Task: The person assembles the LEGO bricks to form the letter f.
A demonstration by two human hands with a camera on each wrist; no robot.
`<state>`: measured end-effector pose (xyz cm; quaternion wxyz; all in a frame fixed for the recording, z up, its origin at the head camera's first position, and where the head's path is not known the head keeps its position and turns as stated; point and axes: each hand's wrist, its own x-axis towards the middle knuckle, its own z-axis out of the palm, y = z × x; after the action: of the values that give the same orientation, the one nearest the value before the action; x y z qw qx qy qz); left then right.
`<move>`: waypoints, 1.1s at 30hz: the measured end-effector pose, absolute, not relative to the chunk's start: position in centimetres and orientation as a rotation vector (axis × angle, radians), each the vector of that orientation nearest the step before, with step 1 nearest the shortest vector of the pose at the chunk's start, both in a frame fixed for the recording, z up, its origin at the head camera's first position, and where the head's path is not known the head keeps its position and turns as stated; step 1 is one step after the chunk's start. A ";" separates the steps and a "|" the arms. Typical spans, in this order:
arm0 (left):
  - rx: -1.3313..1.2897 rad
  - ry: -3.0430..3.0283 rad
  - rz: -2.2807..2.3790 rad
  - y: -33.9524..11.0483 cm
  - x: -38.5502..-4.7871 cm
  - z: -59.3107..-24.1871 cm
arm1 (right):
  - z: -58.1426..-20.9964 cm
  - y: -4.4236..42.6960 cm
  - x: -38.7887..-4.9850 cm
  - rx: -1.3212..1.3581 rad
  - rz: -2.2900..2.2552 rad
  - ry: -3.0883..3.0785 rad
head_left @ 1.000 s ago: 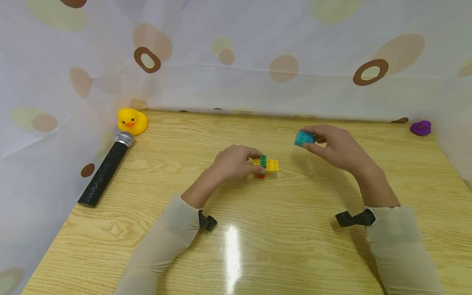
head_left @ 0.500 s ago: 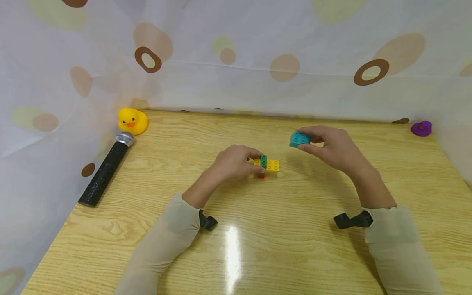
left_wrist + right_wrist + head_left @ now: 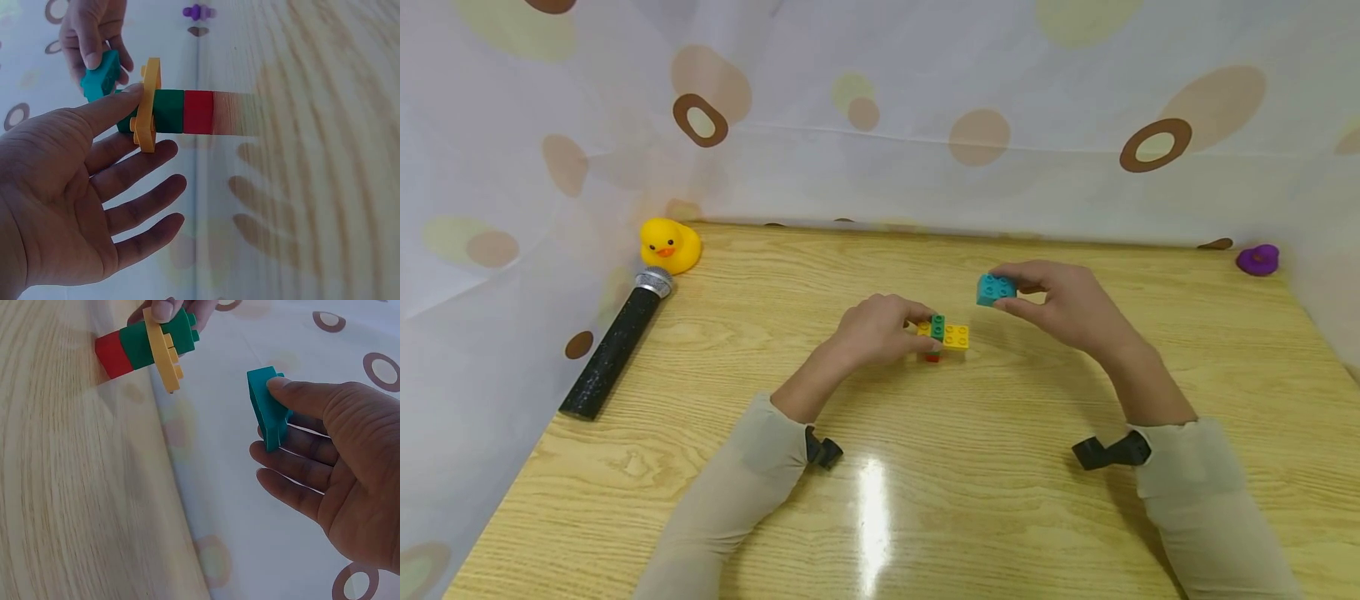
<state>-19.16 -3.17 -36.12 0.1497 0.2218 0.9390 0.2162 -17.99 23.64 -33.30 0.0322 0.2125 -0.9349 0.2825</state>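
Note:
A small toy-brick stack stands upright on the wooden table, a red brick (image 3: 199,112) at its foot. Above that come a green brick (image 3: 169,111), a long thin yellow brick (image 3: 957,337) lying crosswise, and another green brick (image 3: 937,321) on top. My left hand (image 3: 876,329) pinches the top green brick between thumb and finger, its other fingers spread. Up and to the right of the stack, my right hand (image 3: 1067,300) pinches a teal brick (image 3: 991,292) with a curved side. The teal brick is in the air, apart from the stack.
A yellow rubber duck (image 3: 672,247) and a black microphone (image 3: 617,350) lie at the table's left side. Far right sits a small purple duck (image 3: 1257,260). A spotted white cloth (image 3: 910,192) borders the table (image 3: 985,500) at the back and sides.
My right hand has moved left and slightly nearer with the teal brick, closing on the stack. The left hand keeps its hold, almost still.

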 end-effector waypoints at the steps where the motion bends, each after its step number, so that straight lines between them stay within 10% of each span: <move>1: 0.637 2.697 0.620 -3.2 -19.2 -36.1 | -33.3 23.6 -18.0 0.665 0.864 -2.881; 33: 0.646 2.706 0.628 -2.6 -18.8 -36.2 | -34.5 20.5 -17.2 0.914 0.870 -2.897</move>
<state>-18.77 -2.59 -36.18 0.1443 0.2242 0.9388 0.2179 -17.24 20.46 -34.53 -0.0090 0.2893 -0.9167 0.2753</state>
